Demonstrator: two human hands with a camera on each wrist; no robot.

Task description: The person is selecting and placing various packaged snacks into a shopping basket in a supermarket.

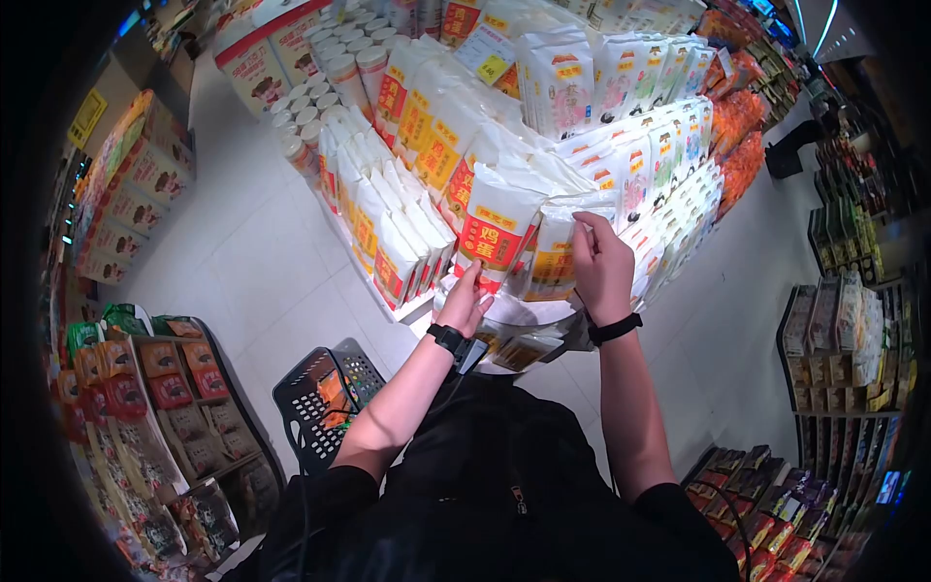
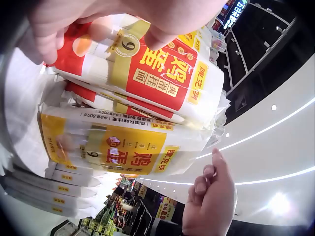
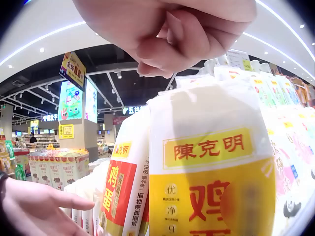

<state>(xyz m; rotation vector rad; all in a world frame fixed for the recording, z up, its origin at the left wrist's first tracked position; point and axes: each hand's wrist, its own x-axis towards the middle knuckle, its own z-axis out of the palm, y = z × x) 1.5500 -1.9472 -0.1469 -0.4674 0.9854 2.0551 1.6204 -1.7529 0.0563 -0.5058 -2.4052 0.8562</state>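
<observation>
A noodle pack with a red label [image 1: 493, 237] stands upright at the front of the display. My left hand [image 1: 465, 303] is at its lower part, the thumb overlapping the label in the head view. In the right wrist view the left palm [image 3: 37, 209] is turned up with a straight thumb. Beside the red pack stands a yellow-labelled noodle pack [image 1: 553, 257]. Just over its top is my right hand [image 1: 603, 267], fingers loosely curled. In the right wrist view those fingers [image 3: 170, 46] hold nothing and hang above the white top of the yellow pack [image 3: 211, 147].
White packs [image 1: 393, 228] line the left of the display, with more white packs [image 1: 635, 145] at the right and canisters [image 1: 335, 63] behind. A dark shopping basket [image 1: 320, 388] sits on the floor by my left side. Stocked shelves [image 1: 179, 388] flank the aisle.
</observation>
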